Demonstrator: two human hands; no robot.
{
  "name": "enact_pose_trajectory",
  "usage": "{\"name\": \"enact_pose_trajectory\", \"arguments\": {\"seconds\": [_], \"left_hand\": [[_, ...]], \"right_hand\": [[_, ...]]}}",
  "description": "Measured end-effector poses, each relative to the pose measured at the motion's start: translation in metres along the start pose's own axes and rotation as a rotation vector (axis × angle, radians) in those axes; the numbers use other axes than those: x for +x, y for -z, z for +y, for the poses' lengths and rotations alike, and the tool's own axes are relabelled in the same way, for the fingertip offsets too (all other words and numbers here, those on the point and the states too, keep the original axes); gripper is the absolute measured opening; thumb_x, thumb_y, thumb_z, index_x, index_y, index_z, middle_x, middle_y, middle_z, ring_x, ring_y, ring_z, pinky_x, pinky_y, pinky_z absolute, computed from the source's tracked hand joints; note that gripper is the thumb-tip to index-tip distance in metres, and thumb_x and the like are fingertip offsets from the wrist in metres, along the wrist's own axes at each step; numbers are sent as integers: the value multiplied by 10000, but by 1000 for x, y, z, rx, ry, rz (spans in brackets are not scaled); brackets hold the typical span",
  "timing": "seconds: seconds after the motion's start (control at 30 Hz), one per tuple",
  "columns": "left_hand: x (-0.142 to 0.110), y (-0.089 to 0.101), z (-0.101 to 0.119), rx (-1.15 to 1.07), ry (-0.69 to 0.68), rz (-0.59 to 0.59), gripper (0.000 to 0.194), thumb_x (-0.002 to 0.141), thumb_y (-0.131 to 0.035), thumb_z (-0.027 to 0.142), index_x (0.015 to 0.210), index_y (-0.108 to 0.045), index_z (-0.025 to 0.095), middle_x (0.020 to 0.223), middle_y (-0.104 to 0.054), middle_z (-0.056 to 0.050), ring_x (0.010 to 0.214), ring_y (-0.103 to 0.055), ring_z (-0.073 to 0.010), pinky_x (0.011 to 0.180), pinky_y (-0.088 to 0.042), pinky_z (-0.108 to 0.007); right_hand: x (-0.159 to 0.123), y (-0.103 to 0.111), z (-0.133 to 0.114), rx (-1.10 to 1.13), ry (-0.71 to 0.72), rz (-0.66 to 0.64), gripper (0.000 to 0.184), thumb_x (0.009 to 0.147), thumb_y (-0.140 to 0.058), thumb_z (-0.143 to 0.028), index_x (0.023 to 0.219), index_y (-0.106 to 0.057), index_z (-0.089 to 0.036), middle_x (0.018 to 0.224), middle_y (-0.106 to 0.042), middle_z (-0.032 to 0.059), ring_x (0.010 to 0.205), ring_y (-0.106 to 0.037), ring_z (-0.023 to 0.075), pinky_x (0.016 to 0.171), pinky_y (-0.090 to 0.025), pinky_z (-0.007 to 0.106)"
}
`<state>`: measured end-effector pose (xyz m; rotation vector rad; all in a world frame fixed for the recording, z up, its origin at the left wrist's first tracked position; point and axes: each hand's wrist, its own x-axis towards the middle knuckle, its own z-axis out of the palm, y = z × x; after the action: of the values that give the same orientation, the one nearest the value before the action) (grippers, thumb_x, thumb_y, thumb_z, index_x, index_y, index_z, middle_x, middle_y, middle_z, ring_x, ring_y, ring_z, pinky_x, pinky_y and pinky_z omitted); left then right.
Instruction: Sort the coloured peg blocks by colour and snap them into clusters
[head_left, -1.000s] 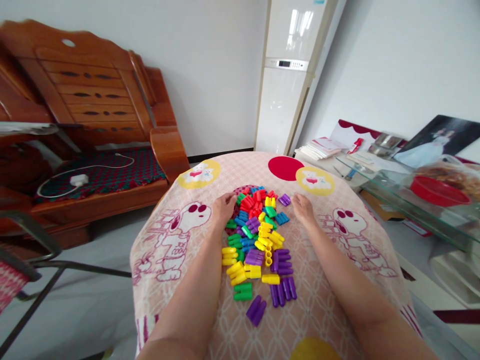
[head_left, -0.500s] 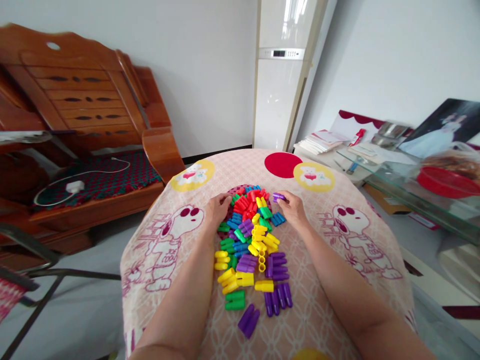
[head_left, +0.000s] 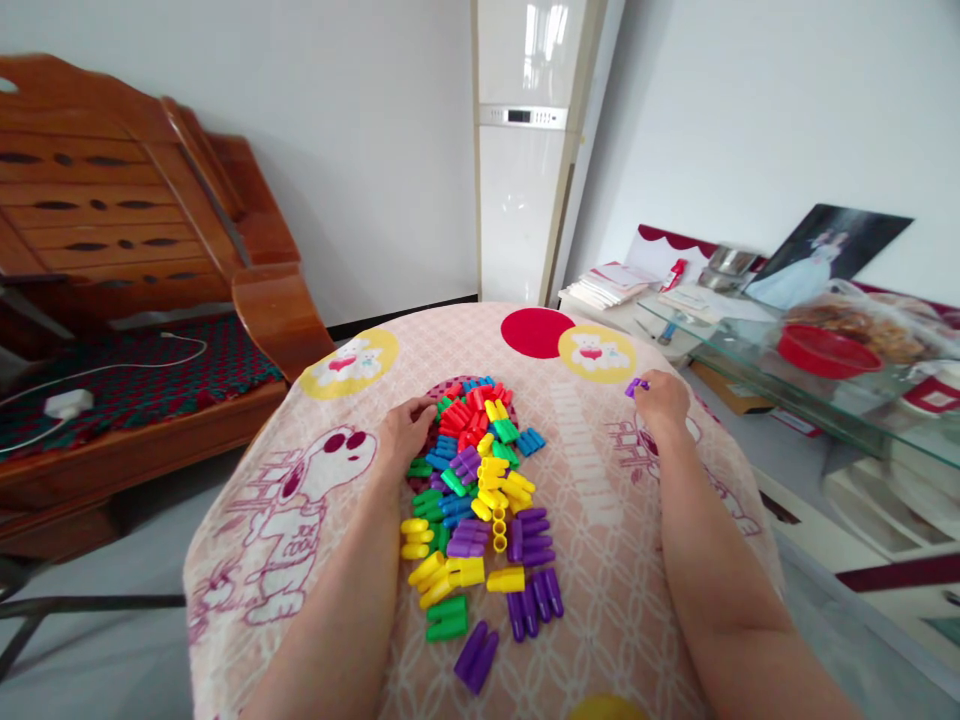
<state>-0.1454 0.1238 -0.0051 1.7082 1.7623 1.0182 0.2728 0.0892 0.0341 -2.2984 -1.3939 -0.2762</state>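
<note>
A purple plastic building block [head_left: 637,387] made of joined bullet-shaped tubes is pinched in the fingertips of my right hand [head_left: 664,403], over the right side of the table. My left hand [head_left: 405,435] rests at the left edge of a block pile, fingers loosely stretched and apart, with no block visible in it. Red blocks [head_left: 466,412] lie at the far end of the pile. Yellow blocks [head_left: 493,475], a green block [head_left: 447,619] and purple blocks [head_left: 534,603] spread towards me. A blue block [head_left: 531,441] lies at the pile's right side.
A patterned cloth covers the round table [head_left: 600,600]. To the right stands a glass shelf [head_left: 757,365] with a red basket [head_left: 829,350] and papers [head_left: 607,285]. A wooden bench [head_left: 262,310] is at the left, and a tall white air conditioner [head_left: 517,210] stands behind.
My right hand has carried the purple block rightward, away from the pile. My left hand stays by the pile's left edge. The view has turned slightly to the right.
</note>
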Motion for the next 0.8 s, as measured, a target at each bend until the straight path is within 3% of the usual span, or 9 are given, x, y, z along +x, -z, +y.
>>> {"name": "enact_pose_trajectory", "arguments": {"seconds": [0.17,0.27,0.33,0.37,0.47,0.57,0.67,0.8], "left_hand": [[-2,2,4,32,-10,5,330,836,-555,308,1061,-770,197,968,-774,-80,907,-699,-251,844,-507,-330],[-4,2,7,30,6,2,322,845,-552,294,1064,-772,210,922,-774,-60,873,-699,-235,819,-512,-314],[-4,1,7,15,29,-7,325,857,-535,284,1073,-767,213,880,-771,-48,830,-698,-218,782,-517,-300],[-4,0,6,6,42,-12,330,863,-525,277,1081,-763,210,867,-769,-45,816,-698,-210,767,-519,-294],[-3,-2,2,-19,51,-9,333,867,-518,263,1095,-752,202,883,-769,-46,829,-699,-199,764,-525,-287],[-3,-4,-1,-46,29,-4,318,861,-532,263,1081,-754,203,920,-771,-47,854,-702,-194,788,-531,-284],[-4,-4,-1,-54,24,-4,309,861,-544,268,1080,-755,208,923,-773,-40,869,-702,-192,802,-536,-282],[-4,-2,2,-41,37,-18,313,857,-546,255,1084,-754,200,877,-773,-33,814,-699,-186,769,-537,-272]], "right_hand": [[-2,4,9,-67,-78,-111,275,839,-560,-149,1037,-747,-109,1010,-726,212,1025,-676,332,873,-510,443],[-2,18,-11,-15,-25,3,341,800,-628,-180,1121,-716,-109,1080,-697,224,1047,-650,352,888,-497,479],[-11,28,-41,131,163,125,365,813,-618,-213,1159,-697,-127,1110,-688,198,1044,-638,330,902,-491,471],[-21,32,-59,237,292,124,345,840,-586,-222,1156,-697,-140,1102,-694,175,1026,-641,307,906,-491,452],[-66,35,-118,523,712,-74,274,899,-557,-234,1123,-709,-192,1077,-711,111,1012,-634,251,924,-484,390],[-118,31,-160,521,1023,-291,213,898,-638,-242,1098,-701,-204,1065,-698,93,1030,-605,235,940,-451,371],[-149,26,-175,341,1167,-406,262,854,-735,-313,1065,-678,-169,1045,-681,103,1027,-580,250,933,-424,384],[-153,25,-174,224,1168,-450,128,920,-645,-250,982,-679,-143,960,-696,107,948,-591,230,901,-413,375]]}}
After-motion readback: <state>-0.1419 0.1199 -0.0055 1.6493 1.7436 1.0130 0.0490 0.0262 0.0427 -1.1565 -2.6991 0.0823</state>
